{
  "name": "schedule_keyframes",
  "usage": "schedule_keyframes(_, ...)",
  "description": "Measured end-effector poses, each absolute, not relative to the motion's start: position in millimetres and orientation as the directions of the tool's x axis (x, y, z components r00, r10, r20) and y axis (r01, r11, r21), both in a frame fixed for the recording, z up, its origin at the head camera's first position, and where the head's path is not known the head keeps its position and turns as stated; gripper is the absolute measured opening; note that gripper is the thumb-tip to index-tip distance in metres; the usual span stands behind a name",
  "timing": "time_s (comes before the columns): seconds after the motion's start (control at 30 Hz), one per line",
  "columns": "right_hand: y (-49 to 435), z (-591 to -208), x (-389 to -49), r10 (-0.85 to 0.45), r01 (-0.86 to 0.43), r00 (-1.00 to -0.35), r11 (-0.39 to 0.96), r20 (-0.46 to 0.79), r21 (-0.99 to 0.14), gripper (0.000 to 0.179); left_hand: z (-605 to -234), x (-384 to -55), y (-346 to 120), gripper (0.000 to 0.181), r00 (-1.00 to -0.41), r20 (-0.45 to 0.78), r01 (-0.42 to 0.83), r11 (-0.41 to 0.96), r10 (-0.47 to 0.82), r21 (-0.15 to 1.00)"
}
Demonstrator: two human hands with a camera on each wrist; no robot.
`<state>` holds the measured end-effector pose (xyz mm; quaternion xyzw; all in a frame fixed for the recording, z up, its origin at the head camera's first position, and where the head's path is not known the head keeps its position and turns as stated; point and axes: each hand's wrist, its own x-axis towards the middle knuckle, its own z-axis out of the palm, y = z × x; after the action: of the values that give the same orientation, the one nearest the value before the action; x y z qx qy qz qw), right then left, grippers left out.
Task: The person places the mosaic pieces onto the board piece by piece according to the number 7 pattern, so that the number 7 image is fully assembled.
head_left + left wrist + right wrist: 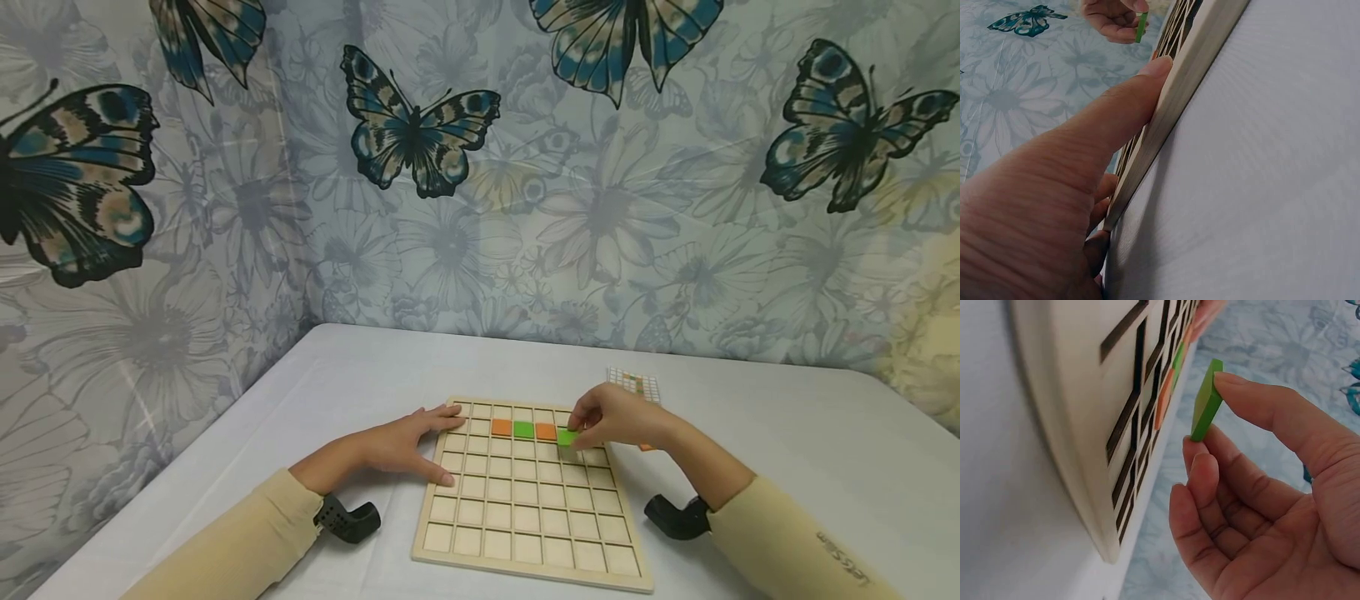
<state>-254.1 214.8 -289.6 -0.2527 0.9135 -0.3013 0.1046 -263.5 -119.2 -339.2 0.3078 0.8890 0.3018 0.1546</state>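
A wooden grid board (525,517) lies on the table, with an orange tile (501,427), a green tile (523,430) and another orange tile (546,432) side by side in one row near its far edge. Between thumb and fingertips, my right hand (618,417) pinches a green square tile (1208,400) by its edges. In the right wrist view that tile is tilted and clear of the board, beyond the end of the coloured row. My left hand (397,442) rests at the board's left edge, fingers spread, the thumb (1141,87) touching the rim.
Behind the right hand lies a small card (632,380) printed with a coloured grid. A bit of orange (647,447) shows under the right wrist, mostly hidden. The white-covered table (375,358) ends at a butterfly-patterned cloth backdrop (450,275).
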Motion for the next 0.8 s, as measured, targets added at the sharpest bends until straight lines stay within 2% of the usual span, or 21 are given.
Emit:
schedule_keyframes(0.27, 205, -290, -258, -0.579, -0.437, -0.814, 0.663, -0.045, -0.608, 0.019, -339, -263, -119, 0.086, -0.757, -0.086, 0.463, 0.624, 0.648, 0.630)
schedule_keyframes(0.8, 190, -292, -259, -0.563, -0.405, -0.823, 0.673, -0.075, -0.618, 0.016, -338, -262, -119, 0.085, -0.767, -0.093, 0.448, 0.635, 0.634, 0.629)
